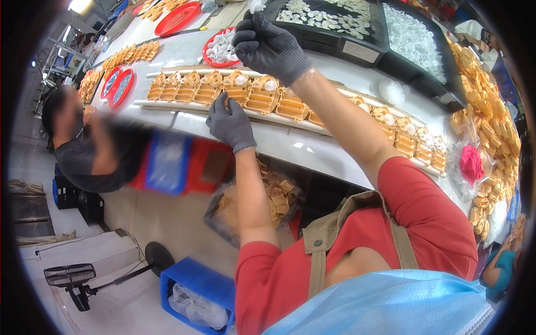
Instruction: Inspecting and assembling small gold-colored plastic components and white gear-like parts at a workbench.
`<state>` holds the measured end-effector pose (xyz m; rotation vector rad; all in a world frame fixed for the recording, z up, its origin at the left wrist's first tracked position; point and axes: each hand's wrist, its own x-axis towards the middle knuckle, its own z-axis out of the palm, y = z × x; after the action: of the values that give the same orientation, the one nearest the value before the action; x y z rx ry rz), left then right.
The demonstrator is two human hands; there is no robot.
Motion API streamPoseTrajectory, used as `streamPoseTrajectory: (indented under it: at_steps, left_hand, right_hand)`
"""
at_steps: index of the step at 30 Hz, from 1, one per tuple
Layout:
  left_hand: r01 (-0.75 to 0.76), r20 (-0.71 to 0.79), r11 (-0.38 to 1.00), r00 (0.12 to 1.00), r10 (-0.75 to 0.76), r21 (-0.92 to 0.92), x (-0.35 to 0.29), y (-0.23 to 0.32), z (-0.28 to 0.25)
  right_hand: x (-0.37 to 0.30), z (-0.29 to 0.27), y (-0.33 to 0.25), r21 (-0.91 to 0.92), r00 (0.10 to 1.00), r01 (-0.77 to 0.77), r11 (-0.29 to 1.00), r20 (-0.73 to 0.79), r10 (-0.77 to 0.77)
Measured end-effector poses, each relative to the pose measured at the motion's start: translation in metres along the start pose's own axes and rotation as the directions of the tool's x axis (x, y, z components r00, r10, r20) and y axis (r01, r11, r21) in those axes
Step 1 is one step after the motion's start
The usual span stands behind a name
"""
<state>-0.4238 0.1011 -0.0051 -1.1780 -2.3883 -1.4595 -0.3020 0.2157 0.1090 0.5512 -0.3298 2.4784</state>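
Observation:
A long row of yellow-orange plastic housings lies along white rails on the table, several with round white pieces seated in their upper ends. My left hand, in a dark grey glove, has its fingers curled at the near edge of one housing in this row. Raised beyond the row, my right hand wears the same kind of glove. Its fingers are pinched together at a small white plastic piece. Just left of it stands a red tray of white pieces.
Black bins with white and clear parts stand at the far right. Yellow housings are heaped along the right side. Left are red trays and a seated co-worker. A blue crate and a fan stand below.

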Motion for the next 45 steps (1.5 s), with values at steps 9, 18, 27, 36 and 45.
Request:
streamPoseTrajectory:
  at_steps: [9, 18, 27, 36, 45]
  left_hand:
    - [0.001, -0.015, 0.999, 1.0, 0.0, 0.032, 0.001, 0.0, 0.002]
    - [0.004, -0.019, 1.0, 1.0, -0.004, 0.002, -0.002, -0.003, 0.004]
    - [-0.014, 0.02, 0.999, 1.0, 0.015, -0.035, 0.001, 0.007, 0.001]
    - [-0.03, 0.034, 0.997, 0.999, 0.033, -0.067, -0.003, 0.009, 0.003]
    - [-0.018, 0.006, 0.999, 1.0, 0.018, -0.039, -0.002, -0.005, -0.003]
  right_hand:
    - [-0.001, 0.024, 0.013, 0.14, 0.995, 0.028, 0.99, 0.088, -0.04]
    - [0.002, 0.008, -0.004, -0.143, 0.97, -0.196, 0.97, 0.119, 0.213]
    - [0.076, -0.088, -0.036, -0.804, 0.817, -0.564, 0.189, -0.577, -0.016]
    - [0.101, -0.168, -0.049, -0.406, 0.895, -0.177, -0.897, -0.445, 0.025]
    - [0.103, -0.167, -0.015, -0.586, 0.851, -0.435, -0.683, -0.516, -0.099]
